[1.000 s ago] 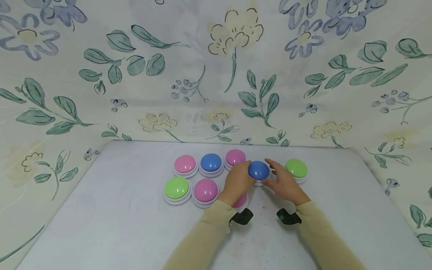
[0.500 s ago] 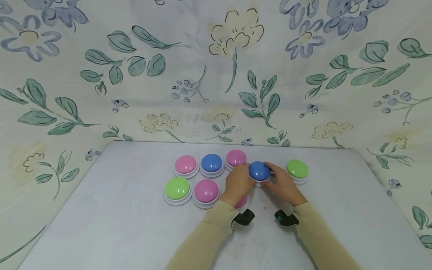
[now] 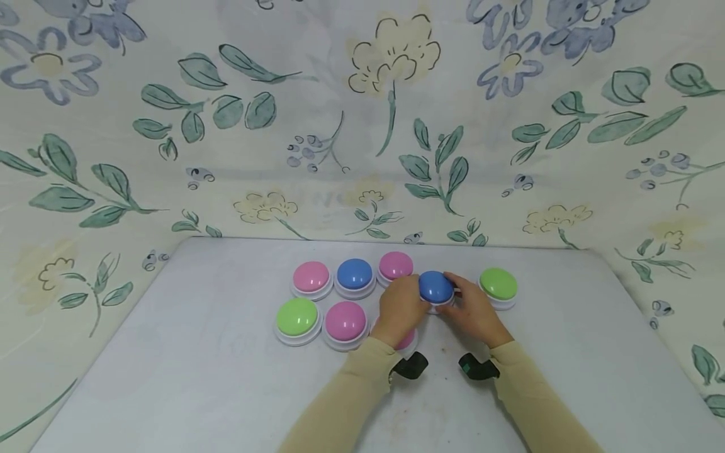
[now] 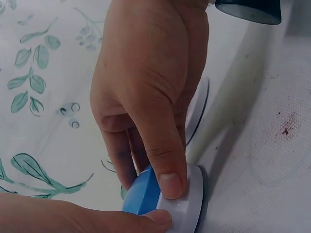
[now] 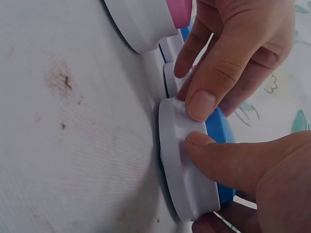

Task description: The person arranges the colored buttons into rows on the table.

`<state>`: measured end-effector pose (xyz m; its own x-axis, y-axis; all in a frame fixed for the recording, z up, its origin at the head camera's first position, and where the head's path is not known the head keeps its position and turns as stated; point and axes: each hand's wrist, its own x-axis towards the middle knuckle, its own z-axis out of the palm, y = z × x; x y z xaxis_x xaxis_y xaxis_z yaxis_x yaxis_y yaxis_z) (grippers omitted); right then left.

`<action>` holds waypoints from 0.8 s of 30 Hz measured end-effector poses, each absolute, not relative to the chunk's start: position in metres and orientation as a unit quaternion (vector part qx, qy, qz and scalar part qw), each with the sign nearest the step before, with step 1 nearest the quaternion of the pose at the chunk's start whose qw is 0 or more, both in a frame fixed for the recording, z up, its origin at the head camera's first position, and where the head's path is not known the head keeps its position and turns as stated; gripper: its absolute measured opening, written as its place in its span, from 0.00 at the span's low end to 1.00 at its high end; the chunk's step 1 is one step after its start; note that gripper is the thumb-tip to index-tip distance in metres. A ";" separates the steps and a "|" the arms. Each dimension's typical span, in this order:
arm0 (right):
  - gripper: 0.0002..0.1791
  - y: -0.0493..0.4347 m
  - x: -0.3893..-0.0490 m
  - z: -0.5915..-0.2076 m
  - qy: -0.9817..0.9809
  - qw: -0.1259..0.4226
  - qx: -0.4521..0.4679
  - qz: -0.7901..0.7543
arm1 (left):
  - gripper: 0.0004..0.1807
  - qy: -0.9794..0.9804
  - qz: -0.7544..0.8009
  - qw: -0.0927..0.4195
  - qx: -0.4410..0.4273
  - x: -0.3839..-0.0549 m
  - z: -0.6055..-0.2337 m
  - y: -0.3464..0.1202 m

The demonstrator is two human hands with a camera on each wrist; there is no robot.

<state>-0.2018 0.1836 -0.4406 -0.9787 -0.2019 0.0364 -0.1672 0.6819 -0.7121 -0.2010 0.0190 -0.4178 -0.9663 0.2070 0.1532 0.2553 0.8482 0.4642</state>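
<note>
A blue dome push button (image 3: 435, 287) on a round white base sits on the white table, held between both hands. My left hand (image 3: 399, 309) grips it from the left, its thumb (image 4: 171, 186) on the white base. From the other side my right hand (image 3: 476, 313) holds it, with the right thumb (image 5: 199, 141) pressed to the base near the left thumb. Fingers of both hands curl round towards the far side. Just behind the left hand is a pink button (image 3: 395, 265), and another pink button (image 3: 406, 340) is partly hidden under the left wrist.
A green button (image 3: 498, 284) stands right of the right hand. Leftward are a second blue button (image 3: 354, 274), two pink buttons (image 3: 311, 277) (image 3: 345, 321) and a green button (image 3: 297, 316). Floral cloth (image 3: 362, 126) hangs behind the table (image 3: 198, 352).
My right hand's raised fingers have come in against the blue button, and its wrist has shifted slightly left. The left hand keeps its hold; the button stays nearly in place.
</note>
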 end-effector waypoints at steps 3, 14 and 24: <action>0.38 0.185 -0.202 -0.439 0.917 0.014 -0.106 -0.385 | 0.21 -0.959 -0.247 0.059 -0.123 -0.200 -0.417 0.020; 0.38 0.192 -0.199 -0.434 0.914 -0.006 -0.113 -0.388 | 0.16 -0.950 -0.272 0.084 -0.130 -0.200 -0.417 0.029; 0.39 0.197 -0.202 -0.433 0.921 -0.019 -0.112 -0.374 | 0.18 -0.947 -0.272 0.099 -0.140 -0.201 -0.414 0.037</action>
